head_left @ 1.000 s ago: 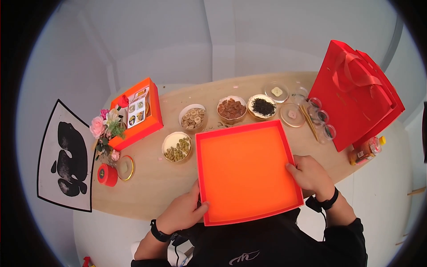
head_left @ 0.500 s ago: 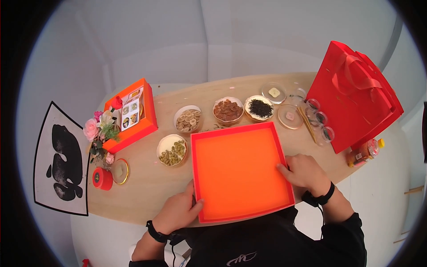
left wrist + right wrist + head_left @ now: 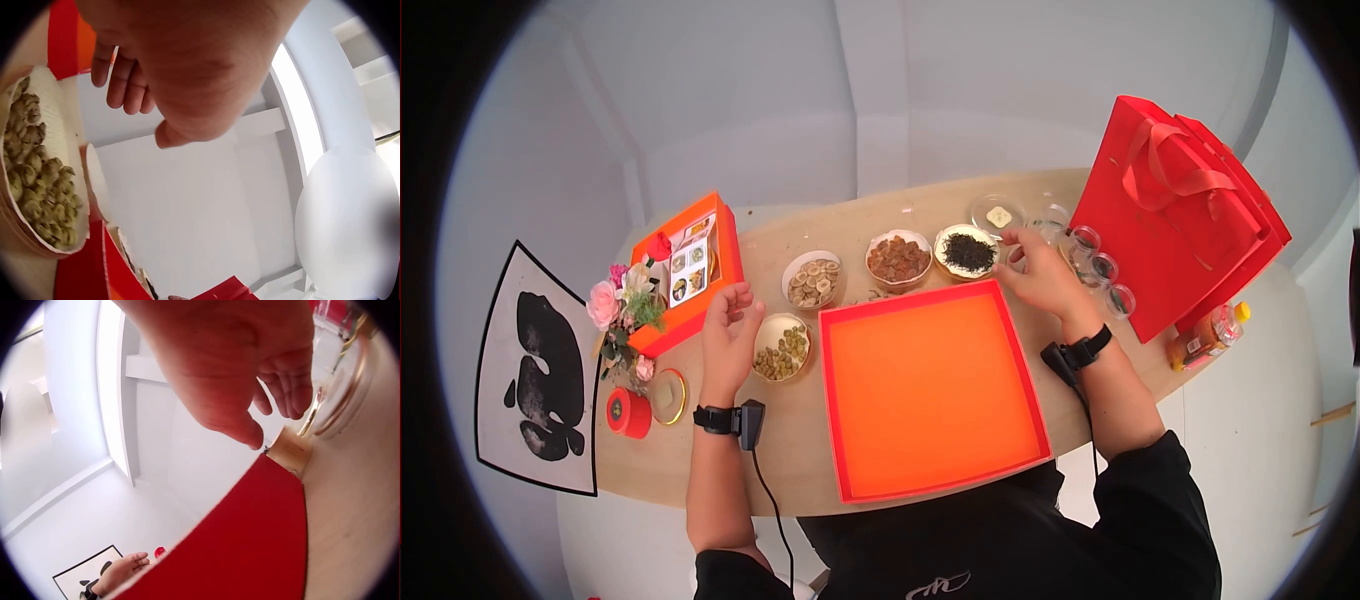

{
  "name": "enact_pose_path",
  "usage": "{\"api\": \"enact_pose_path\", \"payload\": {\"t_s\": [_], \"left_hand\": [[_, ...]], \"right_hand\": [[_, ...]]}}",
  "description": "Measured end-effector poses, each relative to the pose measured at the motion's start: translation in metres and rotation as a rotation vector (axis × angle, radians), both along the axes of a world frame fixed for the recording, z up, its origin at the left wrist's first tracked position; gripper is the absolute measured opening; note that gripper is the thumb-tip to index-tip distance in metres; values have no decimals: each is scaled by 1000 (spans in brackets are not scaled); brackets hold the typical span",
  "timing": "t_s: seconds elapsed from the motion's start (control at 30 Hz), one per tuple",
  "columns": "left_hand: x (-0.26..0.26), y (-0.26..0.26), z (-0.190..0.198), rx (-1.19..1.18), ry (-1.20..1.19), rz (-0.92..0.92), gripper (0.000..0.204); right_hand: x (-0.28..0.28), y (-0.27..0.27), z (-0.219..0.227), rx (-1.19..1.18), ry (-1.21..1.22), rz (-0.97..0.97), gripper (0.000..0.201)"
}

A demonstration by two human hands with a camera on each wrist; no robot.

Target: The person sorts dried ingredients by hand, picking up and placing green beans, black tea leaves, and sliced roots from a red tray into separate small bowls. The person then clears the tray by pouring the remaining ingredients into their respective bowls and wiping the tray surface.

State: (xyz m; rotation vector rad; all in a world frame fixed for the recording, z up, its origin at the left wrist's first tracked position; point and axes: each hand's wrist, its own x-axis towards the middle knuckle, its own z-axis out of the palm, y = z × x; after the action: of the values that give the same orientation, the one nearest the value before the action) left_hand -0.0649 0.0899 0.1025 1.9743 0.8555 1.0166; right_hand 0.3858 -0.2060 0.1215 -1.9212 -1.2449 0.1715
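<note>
A shallow square orange box (image 3: 930, 395) with red sides lies on the table against the body, and neither hand touches it. My left hand (image 3: 730, 340) is raised beside a bowl (image 3: 772, 327) of greenish dried pieces, its fingers loosely bent around nothing. The left wrist view shows that hand (image 3: 206, 69) above and right of the same bowl. On the other side my right hand (image 3: 1045, 275) reaches past the box, fingertips close to the bowl of black dried leaves (image 3: 968, 253). The right wrist view shows relaxed fingers (image 3: 299, 394) with nothing in them, near a clear round lid (image 3: 350, 394).
Bowls of brown pieces (image 3: 900, 258) and pale slices (image 3: 814, 283) stand behind the box. At left are an orange gift box (image 3: 725, 245), flowers (image 3: 605, 305), a red tin (image 3: 630, 413) and a gold-rimmed lid (image 3: 668, 397). Rightward stand a red bag (image 3: 1160, 220), small clear jars (image 3: 1118, 300) and a yellow-capped bottle (image 3: 1208, 338).
Both hands have let go of the orange box's sides and moved up the table, the left toward the greenish bowl, the right toward the black leaves. The box now lies unheld.
</note>
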Motion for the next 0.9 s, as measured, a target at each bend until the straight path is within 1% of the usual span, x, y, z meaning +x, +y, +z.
{"api": "enact_pose_path", "payload": {"t_s": [0.07, 0.13, 0.2, 0.27, 0.33, 0.4, 0.43, 0.47, 0.5, 0.63, 0.7, 0.73, 0.8, 0.83, 0.9], "left_hand": [[-1, 6, -14, 38, -5, -18, 41], [-8, 6, -29, -98, -136, -46, 42], [-16, 15, -47, -136, -185, -78, 44], [-19, 15, -58, -177, -233, -112, 45], [-18, 12, -56, -311, -361, -185, 48], [-15, 7, -55, -282, -321, -214, 51], [-15, 5, -56, -319, -295, -216, 52], [-15, 3, -56, -357, -267, -215, 53], [-14, 0, -54, -340, -226, -216, 52], [-11, -6, -52, -340, -216, -237, 50], [-10, -9, -50, -365, -221, -221, 46], [-10, -9, -50, -369, -223, -228, 46], [-10, -8, -48, -326, -198, -204, 45], [-8, -12, -45, -297, -164, -177, 50], [-11, -5, -53, -305, -180, -181, 53]], "right_hand": [[-6, 3, 6, -29, 12, -24, 60], [-3, 6, 3, -63, 29, -44, 64], [9, 10, -13, 18, -68, 17, 62], [10, 12, -13, 26, -88, 7, 60], [8, 13, -9, 38, -110, -12, 59], [3, 11, -3, 76, -16, -34, 45], [6, 9, -6, 79, -16, -44, 45], [10, 6, -10, 120, -89, -8, 38], [9, 5, -10, 161, -159, 29, 32], [9, -8, -7, 107, -75, 33, 26], [11, -12, -8, 85, -124, 97, 27], [12, -13, -8, 81, -127, 90, 27], [13, -13, -9, 43, -187, 135, 24], [13, -13, -11, 40, -188, 131, 24], [16, -11, -14, 29, -213, 183, 25]]}}
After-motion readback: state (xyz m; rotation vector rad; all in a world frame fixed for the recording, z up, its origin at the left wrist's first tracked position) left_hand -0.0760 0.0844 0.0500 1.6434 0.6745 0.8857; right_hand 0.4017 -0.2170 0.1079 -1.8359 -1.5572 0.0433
